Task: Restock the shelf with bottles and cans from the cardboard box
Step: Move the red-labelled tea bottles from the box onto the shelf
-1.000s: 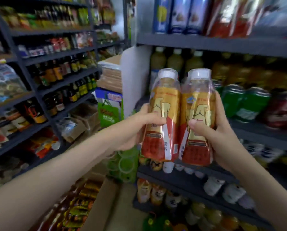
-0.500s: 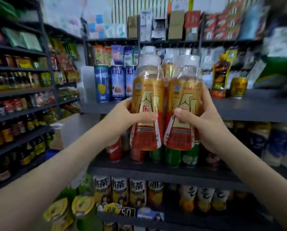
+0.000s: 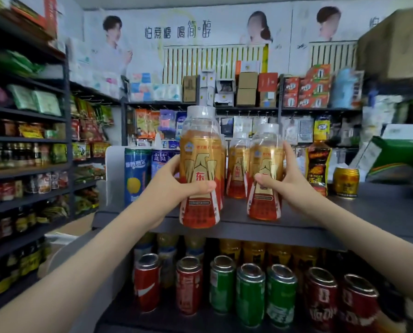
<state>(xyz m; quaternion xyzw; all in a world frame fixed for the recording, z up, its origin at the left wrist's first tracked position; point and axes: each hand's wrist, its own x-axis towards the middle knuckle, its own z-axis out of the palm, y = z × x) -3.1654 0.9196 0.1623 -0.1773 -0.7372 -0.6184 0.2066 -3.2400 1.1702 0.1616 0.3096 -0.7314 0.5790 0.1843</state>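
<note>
Head view: left hand (image 3: 176, 186) grasps the left bottle (image 3: 200, 169) round its middle, base at the shelf (image 3: 368, 212) lip, not set down. The right hand (image 3: 282, 186) wraps the right bottle (image 3: 265, 176), on or just over the shelf, can't tell which. Risk: shoved in, either knocks the rear bottle (image 3: 237, 169); the left could catch the lip and tip.

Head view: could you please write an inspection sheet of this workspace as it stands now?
Surface: dark grey shelf, holding drinks.
Job's things: left bottle and right bottle, orange, upright; third bottle stands behind them.
Clutter: blue cans, gold can, dark bottle on the shelf.
Grippers: left hand grips the left bottle; right hand grips the right bottle.
Cables: nothing seen.
Surroundings: red cans and green cans below; side shelves at left.
</note>
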